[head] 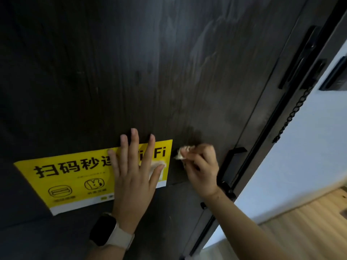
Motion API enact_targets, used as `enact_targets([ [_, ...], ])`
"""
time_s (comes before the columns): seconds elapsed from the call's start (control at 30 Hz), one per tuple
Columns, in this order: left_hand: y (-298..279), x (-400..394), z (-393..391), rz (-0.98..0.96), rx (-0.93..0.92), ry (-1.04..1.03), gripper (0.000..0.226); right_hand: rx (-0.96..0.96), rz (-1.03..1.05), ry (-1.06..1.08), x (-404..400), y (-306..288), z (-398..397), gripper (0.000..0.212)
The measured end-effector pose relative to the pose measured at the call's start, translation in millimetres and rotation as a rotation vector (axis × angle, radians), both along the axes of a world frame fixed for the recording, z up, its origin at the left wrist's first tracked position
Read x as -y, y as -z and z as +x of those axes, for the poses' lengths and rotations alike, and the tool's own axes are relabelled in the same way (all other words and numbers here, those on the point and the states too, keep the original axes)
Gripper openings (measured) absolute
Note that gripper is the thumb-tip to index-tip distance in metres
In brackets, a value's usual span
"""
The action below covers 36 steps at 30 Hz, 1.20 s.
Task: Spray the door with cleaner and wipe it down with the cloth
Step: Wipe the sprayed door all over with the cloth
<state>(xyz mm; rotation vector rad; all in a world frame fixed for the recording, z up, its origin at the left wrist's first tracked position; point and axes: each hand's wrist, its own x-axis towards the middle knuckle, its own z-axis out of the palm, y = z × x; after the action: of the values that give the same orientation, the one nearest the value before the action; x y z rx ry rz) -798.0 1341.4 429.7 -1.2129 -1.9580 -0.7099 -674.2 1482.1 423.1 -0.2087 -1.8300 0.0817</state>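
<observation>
Yellow WiFi sign (75, 177) at lower left, bold black Chinese characters across the top, two outlined icons and a white strip beneath. Black security chain (293, 113) hanging at right from a black lock plate (300, 59). Black lever handle (234, 162) lower down, near the chain's end. White wall (309, 147) at far right, carrying a dark switch panel (336, 76). Light wooden floor (309, 222) in the lower right corner. Dark smartwatch (103, 229) on a pale strap (122, 239) at the bottom.

The left hand (134, 177) presses flat on the yellow sign (75, 177) on the door (169, 72). The right hand (201, 169) grips a cloth (181, 152), bunched beyond its curled fingers (195, 160).
</observation>
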Motion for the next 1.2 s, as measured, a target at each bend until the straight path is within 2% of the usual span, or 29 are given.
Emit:
enact_targets([
  [0.1, 9.0, -5.1, -7.8, -0.007, -0.071, -0.058, 0.077, 0.098, -0.048, 0.024, 1.7, 40.5, 7.1, 0.011],
  [0.2, 12.2, -6.9, -11.6, 0.005, -0.086, -0.058, 0.078, 0.18, -0.023, 0.021, -1.3, 39.0, 15.0, 0.018],
  [0.3, 13.4, -6.5, -12.0, 0.008, -0.1, -0.067, 0.078, 0.063, 0.01, 0.083, -8.4, 2.5, 16.4, 0.003],
  [0.37, 13.1, -6.6, -12.9, 0.004, -0.102, -0.071, 0.079, -0.047, 0.015, 0.117, -11.7, -13.1, 11.9, 0.003],
  [0.47, 14.8, -6.7, -13.1, 0.004, -0.105, -0.073, 0.081, -0.114, -0.047, 0.104, -4.6, 7.9, 2.2, 0.011],
  [0.63, 14.4, -6.2, -13.9, -0.019, -0.097, -0.073, 0.082, 0.16, -0.072, 0.079, 10.8, 81.3, 3.6, 0.009],
  [0.8, 6.7, 5.9, -5.1, -0.06, -0.056, -0.04, 0.073, 0.249, -0.231, 0.084, 25.8, 110.7, 11.5, 0.014],
  [0.9, 17.0, 20.9, 3.7, -0.004, 0.056, -0.002, 0.069, 0.272, -0.372, -0.005, 40.5, 124.3, 24.0, 0.013],
  [1.03, 68.2, 50.1, 18.9, -0.021, 0.211, -0.043, 0.064, 0.366, -0.641, -0.138, 61.2, 146.3, 29.7, 0.02],
  [1.2, 141.5, 94.0, 42.4, -0.158, 0.647, -0.085, 0.057, 0.48, -0.842, -0.357, 74.3, 175.9, 22.0, 0.021],
])
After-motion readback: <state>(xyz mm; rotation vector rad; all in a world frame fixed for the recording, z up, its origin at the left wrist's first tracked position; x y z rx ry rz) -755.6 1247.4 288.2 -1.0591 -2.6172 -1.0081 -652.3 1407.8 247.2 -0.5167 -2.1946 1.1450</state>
